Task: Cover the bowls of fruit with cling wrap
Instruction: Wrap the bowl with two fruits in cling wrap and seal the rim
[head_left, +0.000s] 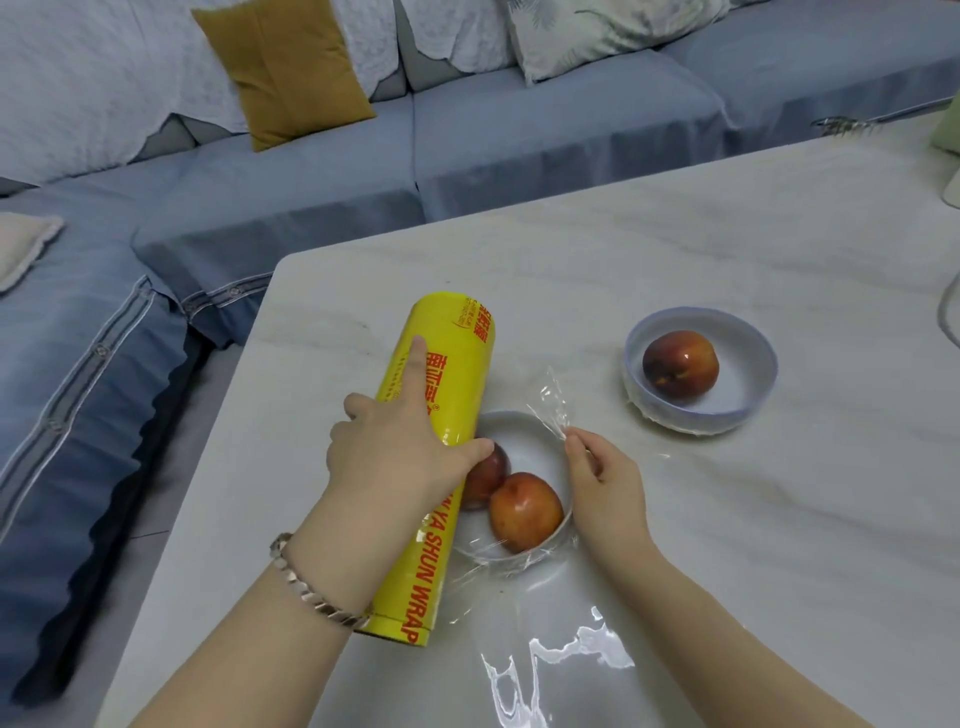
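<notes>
Trouble, as we judge it, lies mostly in the clear plastic film (551, 402). Our right hand (605, 480) pinches a crumpled edge of it between thumb and fingertips, just past the right rim of the near white round bowl (506, 415). That bunched part could cling to itself and leave a gap at the rim. Too hard a pull could drag the bowl or tear the sheet raggedly; we see no cutter on the roll. Our left hand (384, 452) grips the yellow cylindrical roll of cling wrap (447, 364), index finger straight along it and thumb reaching over its right side. If that hold slackens, the roll could turn and feed out slack.

The film is transparent and wrinkled where it is pinched. It lies over the bowl and its two red-orange round fruits (524, 512), with a loose, glinting stretch on the white marbled table (727, 519) nearer us. The bowl sits just right of the roll; whether they touch we cannot tell. The far pale round bowl (701, 423), holding a single red fruit (680, 364), stands well apart and looks already wrapped.
</notes>
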